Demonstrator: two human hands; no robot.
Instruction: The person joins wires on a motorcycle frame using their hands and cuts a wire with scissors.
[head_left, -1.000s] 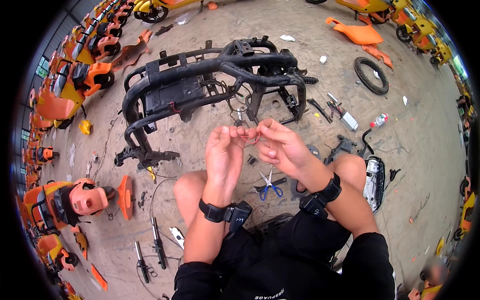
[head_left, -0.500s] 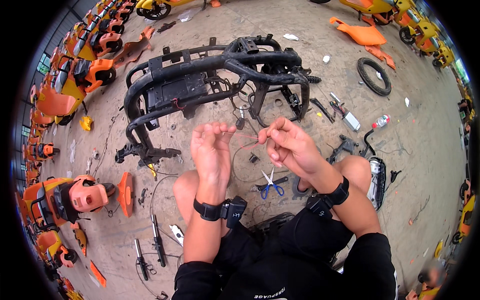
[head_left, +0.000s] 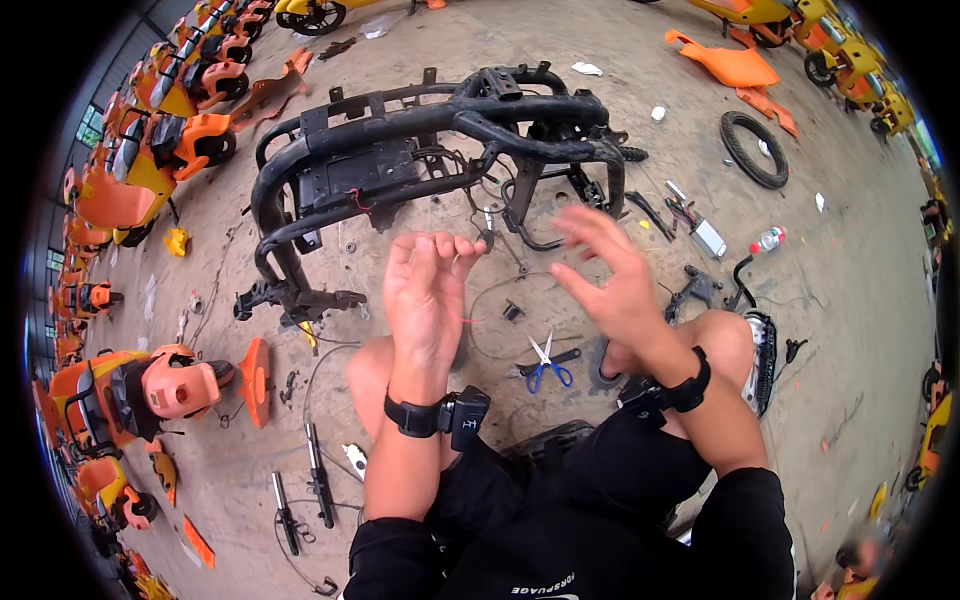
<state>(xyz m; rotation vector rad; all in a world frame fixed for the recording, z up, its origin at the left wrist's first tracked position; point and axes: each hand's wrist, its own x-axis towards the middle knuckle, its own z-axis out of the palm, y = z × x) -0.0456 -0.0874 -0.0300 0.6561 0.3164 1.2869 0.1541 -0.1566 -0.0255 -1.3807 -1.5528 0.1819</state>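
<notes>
Orange shells [head_left: 150, 380]: smooth, round plastic, lying on the floor at the far left.
Left hand [head_left: 425, 290]: palm up, fingers curled; its grip pinches a thin wire [head_left: 462, 262].
Risk: the skinny wire could slip out, because the pinch is so small.
Black frame [head_left: 420, 150]: hard, bent metal tubes.
Scissors [head_left: 545, 358]: blue handles, on the floor between the knees.
Right hand [head_left: 610, 275]: blurry, fingers spread wide, holding nothing.

A small clear plastic bottle [head_left: 768, 240] with a red label lies on the concrete, far right.

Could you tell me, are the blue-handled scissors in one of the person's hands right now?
No, the blue-handled scissors lie on the concrete floor between the knees, below both raised hands.
</notes>
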